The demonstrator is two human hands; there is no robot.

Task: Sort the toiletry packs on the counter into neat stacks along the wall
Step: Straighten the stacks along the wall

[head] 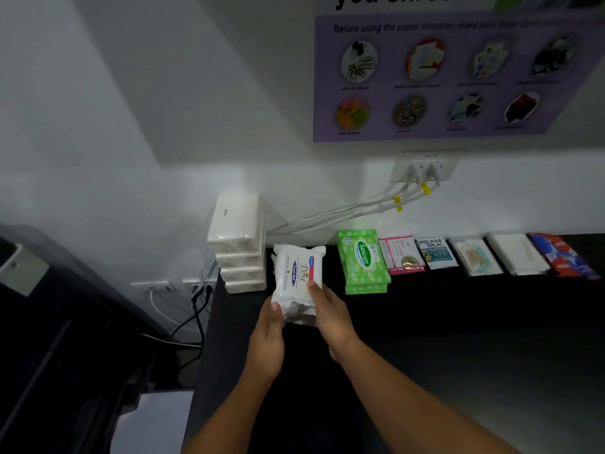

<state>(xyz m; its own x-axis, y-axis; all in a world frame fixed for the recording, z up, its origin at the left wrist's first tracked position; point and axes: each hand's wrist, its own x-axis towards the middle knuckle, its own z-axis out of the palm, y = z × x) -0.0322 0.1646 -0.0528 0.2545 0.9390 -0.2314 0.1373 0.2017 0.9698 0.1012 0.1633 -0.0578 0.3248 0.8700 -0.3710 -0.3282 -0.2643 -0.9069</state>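
A white Dove soap pack (296, 280) sits on a stack of the same packs near the wall on the black counter (425, 339). My left hand (266, 342) grips the stack's near left corner. On its near right edge lies my right hand (330, 317), thumb on top of the pack. Left of it stands a stack of white tissue packs (239, 244). To the right lie green Sanicare wipes (361, 260), a pink Dove sachet (401, 255), a Cream Silk sachet (435, 252), two white packs (476, 257) (517, 253) and red-blue sachets (563, 255).
White cables (343, 213) run from a wall socket (422, 167) down behind the tissue stack. A purple shredder poster (442, 77) hangs above. A dark machine (49, 322) stands left of the counter, with more sockets and cords (196, 299) between.
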